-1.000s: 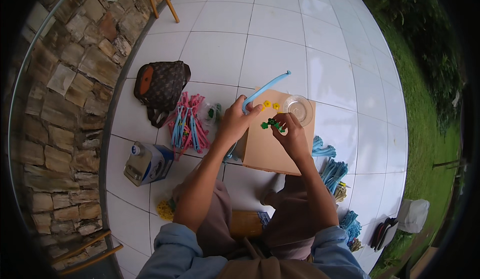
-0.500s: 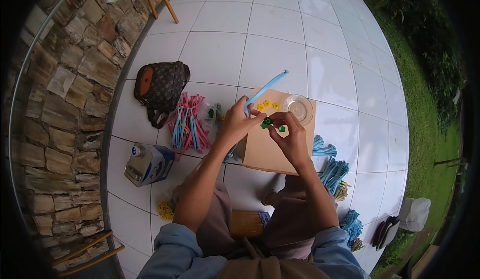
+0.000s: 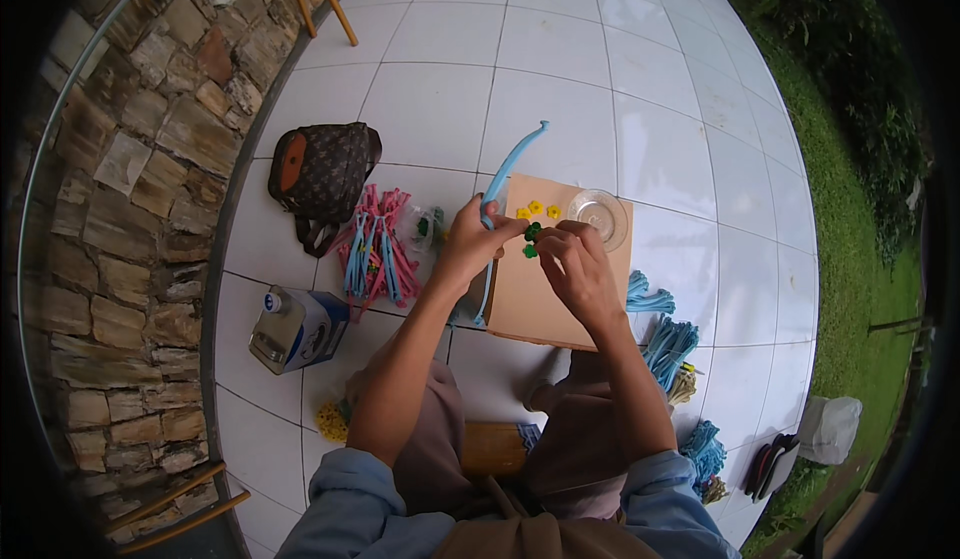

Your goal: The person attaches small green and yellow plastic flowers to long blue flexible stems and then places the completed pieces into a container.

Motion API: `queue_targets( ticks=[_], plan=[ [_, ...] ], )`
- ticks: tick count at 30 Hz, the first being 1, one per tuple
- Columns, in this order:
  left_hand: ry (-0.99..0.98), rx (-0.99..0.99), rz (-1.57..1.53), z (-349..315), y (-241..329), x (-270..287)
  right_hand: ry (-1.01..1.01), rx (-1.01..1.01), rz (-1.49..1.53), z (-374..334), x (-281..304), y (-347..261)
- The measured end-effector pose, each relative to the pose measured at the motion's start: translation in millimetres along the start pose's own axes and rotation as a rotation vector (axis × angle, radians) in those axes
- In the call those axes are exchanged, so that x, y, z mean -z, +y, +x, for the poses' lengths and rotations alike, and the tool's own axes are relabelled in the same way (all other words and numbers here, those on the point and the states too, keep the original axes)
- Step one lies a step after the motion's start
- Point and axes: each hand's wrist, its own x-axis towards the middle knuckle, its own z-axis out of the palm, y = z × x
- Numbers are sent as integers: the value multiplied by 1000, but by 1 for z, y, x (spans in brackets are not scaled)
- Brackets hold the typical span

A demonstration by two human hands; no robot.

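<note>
My left hand (image 3: 470,244) is closed around a light-blue strip (image 3: 513,162), which curves up past the fingers and hangs below them. Its fingertips meet small dark-green flower-shaped pieces (image 3: 533,231) between the two hands. My right hand (image 3: 578,264) pinches at those green pieces from the other side; its fingertips partly hide them. Under the hands lies a tan board (image 3: 560,309). Several small yellow flower-shaped pieces (image 3: 536,207) rest near its far edge, beside a round clear dish (image 3: 600,216).
Left of the board are a bundle of pink and blue strips (image 3: 380,259), a clear plastic container (image 3: 420,229), a brown patterned backpack (image 3: 322,174) and a jerrycan (image 3: 297,331). Blue strip bundles (image 3: 668,351) lie at right. A stone wall (image 3: 130,239) borders the left side.
The blue strip has swung left and stands more upright, with its lower length now showing below my left hand. The green pieces have turned between my fingertips.
</note>
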Motion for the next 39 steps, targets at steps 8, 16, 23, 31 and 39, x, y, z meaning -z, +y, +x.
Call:
queue_targets(
  ticks=[8,16,23,31,39],
  plan=[
    [-43,74,-171,-2,2,8,14,54,-4,7,-1,-2],
    [-217,-31,-199,-12,16,-2,396,-388,388,16,10,-17],
    [-243,-227,-98,-28,18,-17,603,-940,1399,26,29,-23],
    [-146,-232,-142,-27,13,-20,703,-1211,1679,26,24,-25],
    [-189,-195,-134,-28,12,-22,659,-1205,1707,26,12,-32]
  ],
)
